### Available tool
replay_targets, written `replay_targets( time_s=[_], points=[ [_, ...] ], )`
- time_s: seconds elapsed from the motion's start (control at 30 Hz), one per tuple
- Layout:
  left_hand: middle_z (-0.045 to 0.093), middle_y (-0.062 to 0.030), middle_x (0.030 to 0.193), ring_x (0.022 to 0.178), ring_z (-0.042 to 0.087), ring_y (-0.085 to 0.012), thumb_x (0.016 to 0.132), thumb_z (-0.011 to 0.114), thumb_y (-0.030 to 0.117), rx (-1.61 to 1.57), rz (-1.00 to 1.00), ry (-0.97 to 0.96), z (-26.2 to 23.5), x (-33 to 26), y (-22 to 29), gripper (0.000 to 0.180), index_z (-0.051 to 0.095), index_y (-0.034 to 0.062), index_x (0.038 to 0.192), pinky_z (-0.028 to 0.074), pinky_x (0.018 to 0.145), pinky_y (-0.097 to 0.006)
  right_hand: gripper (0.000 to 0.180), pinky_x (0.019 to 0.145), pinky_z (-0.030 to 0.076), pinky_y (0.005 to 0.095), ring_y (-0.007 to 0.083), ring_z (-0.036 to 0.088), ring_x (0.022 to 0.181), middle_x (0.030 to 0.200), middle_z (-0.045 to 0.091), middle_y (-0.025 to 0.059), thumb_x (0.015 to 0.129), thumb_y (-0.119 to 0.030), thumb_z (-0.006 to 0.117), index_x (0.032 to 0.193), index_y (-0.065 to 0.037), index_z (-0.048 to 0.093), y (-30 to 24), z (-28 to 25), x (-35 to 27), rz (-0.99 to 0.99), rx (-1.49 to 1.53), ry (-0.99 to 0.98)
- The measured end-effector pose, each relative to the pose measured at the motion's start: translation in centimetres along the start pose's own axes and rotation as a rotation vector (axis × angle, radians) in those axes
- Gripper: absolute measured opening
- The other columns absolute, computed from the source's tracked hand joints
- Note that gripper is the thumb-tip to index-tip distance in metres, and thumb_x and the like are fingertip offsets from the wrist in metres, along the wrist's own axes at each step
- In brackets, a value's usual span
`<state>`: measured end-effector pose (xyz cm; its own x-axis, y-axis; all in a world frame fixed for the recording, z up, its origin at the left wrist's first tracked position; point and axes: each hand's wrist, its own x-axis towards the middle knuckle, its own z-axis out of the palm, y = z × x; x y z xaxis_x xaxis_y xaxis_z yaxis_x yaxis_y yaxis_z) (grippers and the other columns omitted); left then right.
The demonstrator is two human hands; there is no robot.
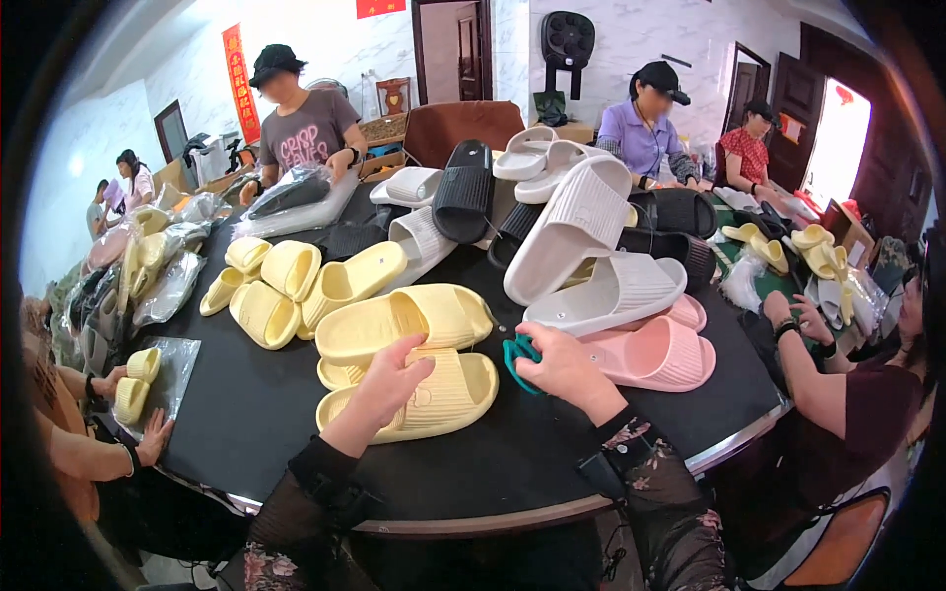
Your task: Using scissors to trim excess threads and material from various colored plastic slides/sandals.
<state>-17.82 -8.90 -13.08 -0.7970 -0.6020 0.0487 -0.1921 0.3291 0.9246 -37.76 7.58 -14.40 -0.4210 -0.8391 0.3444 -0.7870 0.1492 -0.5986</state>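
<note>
My right hand (564, 367) holds a green tool (511, 361); my left hand (387, 386) is over yellow slippers (458, 382), but I cannot tell its grip

Walls (335, 44) white, grey marble veining. Long red banner (240, 84) upper left; second red strip (380, 8) cut by top edge. Dark-framed doorway (418, 49) top centre; smaller dark door (170, 128) at left. Upper right: dark wooden door (793, 98) beside bright opening (831, 123), strong daylight there. Wooden chair (393, 96), carved back, upper centre. Large black-topped table (261, 394) fills middle, pale edging. Brown-seated chair (843, 542) lower right. Floor (177, 569) mostly hidden; pale patch lower left, perhaps tile.
</note>
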Motion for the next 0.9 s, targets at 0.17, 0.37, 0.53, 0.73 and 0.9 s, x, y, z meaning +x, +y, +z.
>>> replay_targets(
  time_s=[0.17,0.37,0.53,0.73,0.9],
  points=[
    [0.059,-0.0125,0.11,0.094,0.056,-0.0121,0.085,0.059,0.015,-0.079,0.083,0.077,0.7,0.8,1.8,0.052,0.042,-0.0088,0.128,0.045,0.079,-0.024,0.039,0.067,0.049,0.028,0.0173,0.061,0.075,0.088,0.064,0.0113,0.08,-0.012,0.058,0.116,0.002,0.054,1.5,0.4,0.8,0.253,0.853,-0.022],
    [0.059,-0.0057,0.091,0.068,0.053,-0.0059,0.086,0.061,0.014,0.033,0.115,0.153,0.0,1.2,1.4,0.048,0.045,-0.0081,0.125,0.044,0.057,-0.021,0.045,0.069,0.051,0.0286,0.0153,0.06,0.077,0.09,0.059,0.0071,0.083,-0.012,0.065,0.122,0.002,0.048,-0.2,-0.1,0.1,0.391,1.342,-0.136],
    [0.059,-0.0033,0.079,0.058,0.05,-0.0048,0.084,0.063,0.014,0.163,0.159,0.2,-0.6,0.7,1.1,0.047,0.047,-0.006,0.123,0.041,0.051,-0.021,0.046,0.071,0.053,0.0293,0.0148,0.061,0.079,0.091,0.06,0.0091,0.082,-0.014,0.068,0.122,0.0,0.049,-1.5,-0.9,-0.2,0.399,1.438,-0.395],
    [0.057,-0.0011,0.07,0.05,0.046,-0.0041,0.084,0.062,0.012,0.224,0.169,0.154,-0.9,0.4,1.1,0.038,0.052,-0.0008,0.119,0.039,0.047,-0.022,0.055,0.073,0.052,0.0273,0.0138,0.06,0.08,0.097,0.058,0.009,0.082,-0.009,0.065,0.131,0.001,0.041,-2.2,0.0,-0.5,0.395,1.321,-0.408],
    [0.057,-0.0006,0.076,0.057,0.046,-0.0021,0.085,0.062,0.012,0.073,0.104,0.142,-0.8,0.5,0.5,0.035,0.053,-0.0004,0.117,0.038,0.05,-0.019,0.058,0.077,0.049,0.0262,0.0123,0.056,0.088,0.1,0.055,0.0074,0.08,-0.008,0.065,0.131,0.0,0.039,-1.4,0.4,-0.5,0.322,1.105,-0.323]
  ],
)
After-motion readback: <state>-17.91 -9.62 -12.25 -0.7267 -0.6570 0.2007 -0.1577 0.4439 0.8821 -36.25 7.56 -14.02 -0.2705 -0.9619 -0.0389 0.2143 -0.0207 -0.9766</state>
